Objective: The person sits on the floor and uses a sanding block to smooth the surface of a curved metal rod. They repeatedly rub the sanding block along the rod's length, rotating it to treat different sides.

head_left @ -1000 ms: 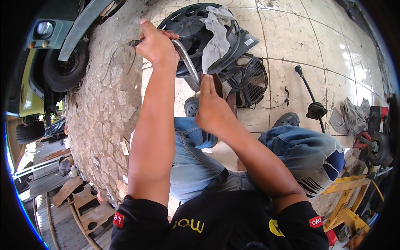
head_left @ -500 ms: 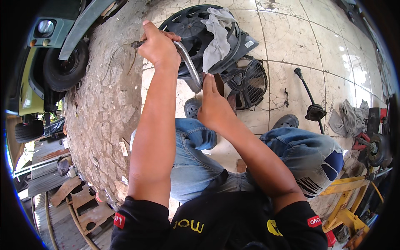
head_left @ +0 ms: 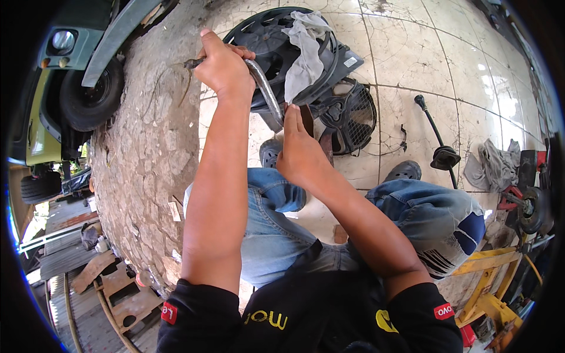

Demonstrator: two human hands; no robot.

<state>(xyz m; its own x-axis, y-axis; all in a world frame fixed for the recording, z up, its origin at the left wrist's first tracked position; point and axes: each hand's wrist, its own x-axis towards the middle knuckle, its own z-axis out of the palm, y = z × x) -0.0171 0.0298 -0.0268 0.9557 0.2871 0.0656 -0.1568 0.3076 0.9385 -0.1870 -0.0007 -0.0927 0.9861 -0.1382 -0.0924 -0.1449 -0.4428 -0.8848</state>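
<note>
My left hand (head_left: 225, 69) is wrapped round a bent, shiny metal bar (head_left: 266, 83), whose dark end pokes out to the left of the fist. From the fist the bar curves down and right to my right hand (head_left: 301, 152). Those fingers lie straight and pressed together beside its lower end, against a stiff-looking brown piece (head_left: 306, 119); its kind I cannot make out. Just beyond the hands lies a large black radiator fan (head_left: 262, 36) with a grey rag (head_left: 305, 62) draped over it. A smaller black fan with a grille (head_left: 358, 115) is beside it.
A black shaft with a rubber boot (head_left: 445, 157) lies on the tiles at right, near another grey rag (head_left: 499, 166). Yellow metal frames (head_left: 491, 300) stand at lower right. A vehicle with a black tyre (head_left: 93, 97) is at upper left, beyond rough stone ground (head_left: 147, 147).
My right hand has shifted very slightly left along with the bar's lower end. My left hand keeps its grip in nearly the same place.
</note>
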